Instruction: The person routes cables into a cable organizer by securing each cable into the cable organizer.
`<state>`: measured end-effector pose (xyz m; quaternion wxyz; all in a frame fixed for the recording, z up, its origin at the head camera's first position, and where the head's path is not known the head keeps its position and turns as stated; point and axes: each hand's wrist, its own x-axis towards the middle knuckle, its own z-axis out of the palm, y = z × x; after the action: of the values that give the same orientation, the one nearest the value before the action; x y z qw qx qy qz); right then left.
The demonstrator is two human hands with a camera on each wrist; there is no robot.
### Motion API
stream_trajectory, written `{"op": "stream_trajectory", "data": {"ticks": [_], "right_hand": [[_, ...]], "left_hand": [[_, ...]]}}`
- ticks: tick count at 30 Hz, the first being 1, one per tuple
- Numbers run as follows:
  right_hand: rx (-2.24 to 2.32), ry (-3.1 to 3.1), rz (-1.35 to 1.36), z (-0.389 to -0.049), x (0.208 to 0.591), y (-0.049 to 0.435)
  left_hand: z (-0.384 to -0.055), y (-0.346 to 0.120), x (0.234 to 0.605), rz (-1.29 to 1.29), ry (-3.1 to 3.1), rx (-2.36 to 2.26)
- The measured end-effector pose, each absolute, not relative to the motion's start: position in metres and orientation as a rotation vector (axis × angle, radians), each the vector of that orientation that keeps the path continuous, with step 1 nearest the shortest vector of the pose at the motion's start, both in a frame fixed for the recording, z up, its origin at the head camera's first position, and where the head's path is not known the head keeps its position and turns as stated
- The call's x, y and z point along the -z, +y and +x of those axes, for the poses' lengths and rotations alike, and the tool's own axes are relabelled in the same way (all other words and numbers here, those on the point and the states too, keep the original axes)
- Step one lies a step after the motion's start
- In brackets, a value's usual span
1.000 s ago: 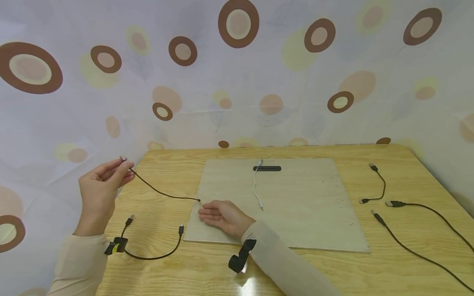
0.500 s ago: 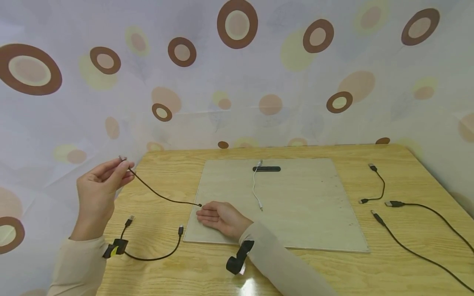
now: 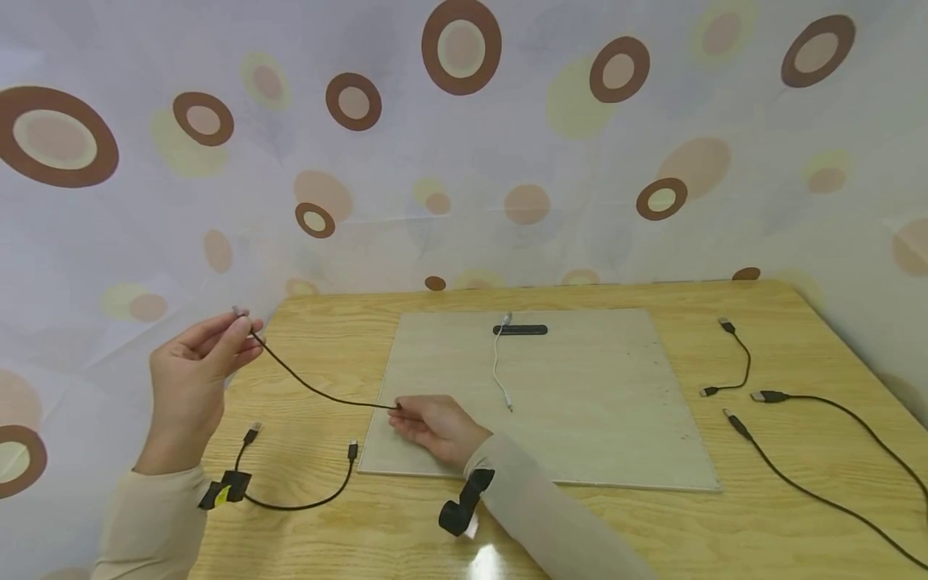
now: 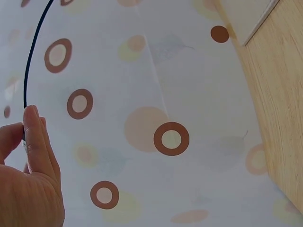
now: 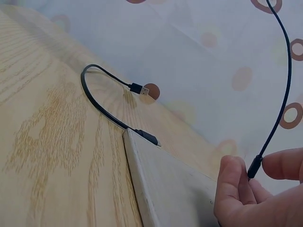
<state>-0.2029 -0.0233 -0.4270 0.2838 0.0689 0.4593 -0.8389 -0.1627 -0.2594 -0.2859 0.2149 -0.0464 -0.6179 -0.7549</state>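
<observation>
A thin black USB cable sags between my two raised hands. My left hand pinches one end of it between thumb and fingers, and most of that plug is hidden by the fingertips. At the other end, the small black plug sits between the thumb and fingers of my right hand, above the left part of a pale board. On that board a short white cable lies with its upper end across a black strip.
Another black cable curves over the wooden table at the left, partly behind the left wrist strap. To the right of the board lie a short black cable and two longer cable ends. A patterned sheet hangs behind the table.
The hanging end of the black cable came down slightly to my right fingers, which now pinch its plug; before, they lay open beside it. My left hand has barely moved.
</observation>
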Motion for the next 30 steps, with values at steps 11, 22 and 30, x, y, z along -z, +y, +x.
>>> {"op": "stream_trajectory", "data": {"ticks": [11, 22, 30], "right_hand": [[2.209, 1.371, 0.192, -0.207, 0.432, -0.020], [2.185, 1.470, 0.125, -0.204, 0.428, -0.014], [2.161, 1.684, -0.042, -0.198, 0.426, -0.015]], "left_hand": [[-0.162, -0.264, 0.292, -0.152, -1.757, 2.060], [-0.166, -0.268, 0.301, -0.128, -1.827, 2.019], [-0.171, -0.273, 0.310, -0.065, -1.825, 2.013]]}}
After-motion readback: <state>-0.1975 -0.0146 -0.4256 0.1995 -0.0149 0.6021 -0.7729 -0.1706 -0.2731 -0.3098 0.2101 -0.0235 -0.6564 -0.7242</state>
